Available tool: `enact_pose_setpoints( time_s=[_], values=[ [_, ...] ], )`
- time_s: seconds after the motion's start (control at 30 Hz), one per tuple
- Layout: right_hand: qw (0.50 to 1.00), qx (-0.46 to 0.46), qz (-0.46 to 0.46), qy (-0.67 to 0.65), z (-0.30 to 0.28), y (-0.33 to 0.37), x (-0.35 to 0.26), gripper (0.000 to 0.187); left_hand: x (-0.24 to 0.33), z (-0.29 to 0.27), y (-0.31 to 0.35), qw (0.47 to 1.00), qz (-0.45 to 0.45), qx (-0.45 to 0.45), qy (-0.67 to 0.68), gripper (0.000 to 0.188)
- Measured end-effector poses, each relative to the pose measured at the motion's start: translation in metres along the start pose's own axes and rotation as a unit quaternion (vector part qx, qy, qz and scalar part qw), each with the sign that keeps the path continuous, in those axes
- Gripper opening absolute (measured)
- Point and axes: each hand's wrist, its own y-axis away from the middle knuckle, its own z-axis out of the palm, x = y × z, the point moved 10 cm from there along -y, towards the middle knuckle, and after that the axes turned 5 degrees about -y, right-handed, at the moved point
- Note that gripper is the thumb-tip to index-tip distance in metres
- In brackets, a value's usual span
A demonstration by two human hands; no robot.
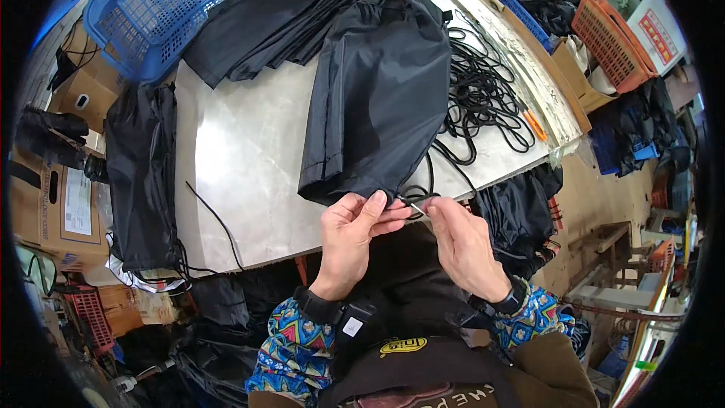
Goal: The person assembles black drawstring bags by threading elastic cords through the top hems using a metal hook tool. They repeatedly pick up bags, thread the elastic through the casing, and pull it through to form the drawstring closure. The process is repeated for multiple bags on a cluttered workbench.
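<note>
A black fabric bag lies on the pale table, its near hem reaching my hands at the table's front edge. My left hand is closed, with thumb and fingers pinching the lower corner of the bag. Close beside it my right hand is closed on a thin, light, needle-like metal tool, whose tip is at the bag's corner. Black cord loops down next to the fingers. Exactly how the cord meets the tool is hidden by my fingertips.
Tangled black cord and an orange-handled tool lie on the right. More black bags are stacked behind, beside a blue plastic basket. Another folded black bag sits at the table's left edge. An orange crate stands far right.
</note>
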Motion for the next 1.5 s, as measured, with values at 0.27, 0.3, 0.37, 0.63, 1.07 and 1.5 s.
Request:
enact_pose_setpoints(
  time_s=[0.27,0.3,0.37,0.63,1.07,1.5],
  values=[
    [0.976,0.019,-0.094,0.197,-0.004,0.01,-0.022,0.018,-0.002,-0.001,-0.003,0.999,-0.013,0.034,-0.011,0.019],
    [0.972,0.013,-0.099,0.211,-0.003,0.01,-0.023,0.02,-0.002,0.002,-0.002,0.999,-0.013,0.033,-0.016,0.019],
    [0.967,0.002,-0.105,0.232,0.0,0.008,-0.024,0.022,-0.003,0.005,-0.001,0.999,-0.016,0.033,-0.02,0.018],
    [0.963,-0.03,-0.12,0.238,0.021,0.002,-0.029,0.026,-0.013,0.007,0.001,0.998,-0.023,0.007,-0.055,0.014],
    [0.993,-0.067,-0.051,0.077,-0.038,-0.006,-0.016,0.019,0.022,-0.007,-0.005,0.992,0.033,0.001,-0.119,0.023],
    [0.992,-0.119,0.038,-0.036,0.008,-0.007,0.002,0.012,0.026,0.033,0.02,0.907,0.182,-0.101,-0.367,0.03]
  ],
)
